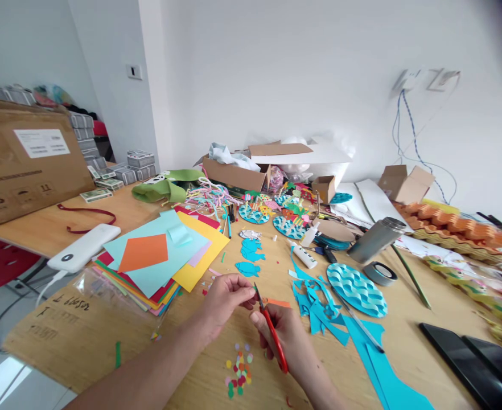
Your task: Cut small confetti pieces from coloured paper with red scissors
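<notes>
My right hand (pixel 283 327) grips red-handled scissors (pixel 272 336), their dark blades pointing up and away from me. Close beside the blade tips, my left hand (pixel 229 296) has its thumb and fingers pinched together; whatever is between them is too small to make out. A strip of orange paper (pixel 279 302) shows just behind my right hand; whether it touches the fingers I cannot tell. Nearer to me, small coloured paper dots (pixel 239 373) lie scattered on the wooden table (pixel 191 364). Beyond my hands are blue paper fish cutouts (pixel 247 268).
Stacked coloured paper (pixel 144 256) and a white power bank (pixel 84 246) are on the left. To the right lie blue paper scraps (pixel 319 307), a wavy blue oval (pixel 357 289), a glue bottle (pixel 304 256), a steel flask (pixel 377 239), tape (pixel 379 273) and dark phones (pixel 464 364).
</notes>
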Demonstrator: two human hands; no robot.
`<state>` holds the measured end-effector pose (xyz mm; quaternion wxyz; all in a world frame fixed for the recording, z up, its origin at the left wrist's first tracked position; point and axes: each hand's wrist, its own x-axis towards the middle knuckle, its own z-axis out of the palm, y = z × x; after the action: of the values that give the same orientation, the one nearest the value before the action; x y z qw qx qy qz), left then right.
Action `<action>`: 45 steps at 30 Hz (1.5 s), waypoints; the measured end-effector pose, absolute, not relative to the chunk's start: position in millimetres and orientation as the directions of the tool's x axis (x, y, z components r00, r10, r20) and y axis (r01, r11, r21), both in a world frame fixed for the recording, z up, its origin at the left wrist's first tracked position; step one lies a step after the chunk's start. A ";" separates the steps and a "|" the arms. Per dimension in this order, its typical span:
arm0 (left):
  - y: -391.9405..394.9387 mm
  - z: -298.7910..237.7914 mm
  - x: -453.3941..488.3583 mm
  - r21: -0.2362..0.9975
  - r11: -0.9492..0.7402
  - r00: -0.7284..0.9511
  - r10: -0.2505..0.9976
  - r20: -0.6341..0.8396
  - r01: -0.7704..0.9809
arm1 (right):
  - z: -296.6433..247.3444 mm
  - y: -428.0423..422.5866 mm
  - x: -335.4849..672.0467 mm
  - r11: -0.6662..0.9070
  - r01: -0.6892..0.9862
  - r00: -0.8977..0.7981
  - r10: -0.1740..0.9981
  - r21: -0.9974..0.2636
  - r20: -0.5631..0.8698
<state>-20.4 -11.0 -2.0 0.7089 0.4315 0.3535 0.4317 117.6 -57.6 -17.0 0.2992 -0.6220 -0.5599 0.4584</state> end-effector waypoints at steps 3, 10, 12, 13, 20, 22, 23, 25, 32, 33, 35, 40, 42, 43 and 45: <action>-10.6 -2.1 -20.4 0.919 0.256 0.372 0.918 -0.135 -0.299 | -15.8 -57.6 116.8 -0.193 0.423 -0.053 0.970 -0.885 -0.237; -9.9 -4.5 -20.9 0.925 0.238 0.386 0.916 -0.111 -0.298 | -16.1 -59.4 117.2 -0.176 0.402 -0.073 0.972 -0.898 -0.223; -9.8 -5.0 -21.0 0.926 0.237 0.388 0.915 -0.111 -0.295 | -17.1 -59.3 118.1 -0.164 0.402 -0.077 0.974 -0.901 -0.212; -9.7 -5.1 -21.1 0.926 0.238 0.388 0.915 -0.112 -0.294 | -17.5 -59.1 118.4 -0.162 0.404 -0.077 0.975 -0.900 -0.210; -9.7 -4.5 -21.2 0.927 0.243 0.389 0.913 -0.119 -0.285 | -16.3 -57.7 118.8 -0.173 0.414 -0.074 0.972 -0.894 -0.222; -9.6 -4.3 -21.4 0.925 0.243 0.394 0.912 -0.115 -0.292 | -15.0 -58.3 118.1 -0.174 0.409 -0.072 0.972 -0.896 -0.222; -9.6 -4.2 -21.5 0.924 0.243 0.396 0.911 -0.113 -0.296 | -14.3 -58.7 117.8 -0.173 0.407 -0.072 0.973 -0.897 -0.220; -9.7 -3.9 -21.6 0.922 0.244 0.398 0.911 -0.111 -0.302 | -13.6 -59.2 117.2 -0.172 0.403 -0.074 0.973 -0.899 -0.219; -9.7 -2.8 -21.5 0.911 0.269 0.404 0.906 -0.129 -0.312 | -14.7 -58.9 116.7 -0.202 0.404 -0.073 0.965 -0.892 -0.251; -9.6 -2.9 -21.5 0.909 0.274 0.404 0.905 -0.133 -0.315 | -14.7 -59.0 116.7 -0.203 0.402 -0.074 0.965 -0.893 -0.252; -9.6 -3.0 -21.5 0.903 0.287 0.401 0.904 -0.145 -0.321 | -14.5 -59.3 116.8 -0.202 0.395 -0.079 0.965 -0.896 -0.252; -9.3 -3.3 -21.4 0.896 0.302 0.400 0.903 -0.159 -0.326 | -15.8 -60.2 117.1 -0.185 0.389 -0.095 0.966 -0.902 -0.239; -9.1 -3.6 -21.3 0.897 0.298 0.399 0.904 -0.155 -0.327 | -17.0 -60.3 117.2 -0.186 0.384 -0.099 0.965 -0.904 -0.241; -8.9 -3.7 -21.2 0.898 0.297 0.397 0.905 -0.155 -0.325 | -17.5 -60.2 117.3 -0.189 0.379 -0.101 0.965 -0.906 -0.243; -8.7 -4.0 -21.2 0.901 0.295 0.396 0.905 -0.156 -0.319 | -18.0 -60.0 117.6 -0.193 0.368 -0.099 0.965 -0.910 -0.244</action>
<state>-21.2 -8.7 -4.0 0.7239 0.4170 0.3512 0.4227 117.6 -60.0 -18.0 0.3051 -0.5977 -0.5573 0.4889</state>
